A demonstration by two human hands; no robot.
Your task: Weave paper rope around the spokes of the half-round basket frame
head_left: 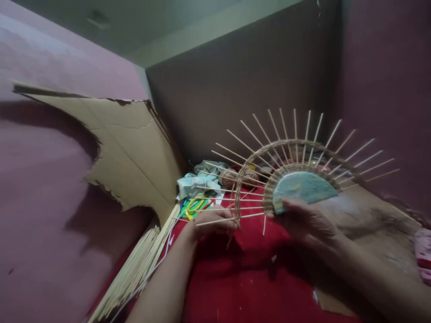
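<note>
A half-round woven fan frame (269,193) is held up in front of me, with thin sticks fanning out from a pale green half-disc (305,190). Brown cord is woven tightly round the disc, and a second woven band (251,159) arcs further out across the sticks. My right hand (310,224) grips the lower edge of the disc, thumb on its face. At the left end of the outer band, my left hand (218,220) has its fingers closed around the lowest sticks and the band; the fingertips are partly hidden.
A bundle of loose sticks (134,264) lies at the left by the wall. Yellow-handled scissors (195,206), crumpled pale cloth (198,184) and balls of brown cord (249,176) sit behind on the red cloth (249,282). Torn cardboard (134,148) leans on the wall.
</note>
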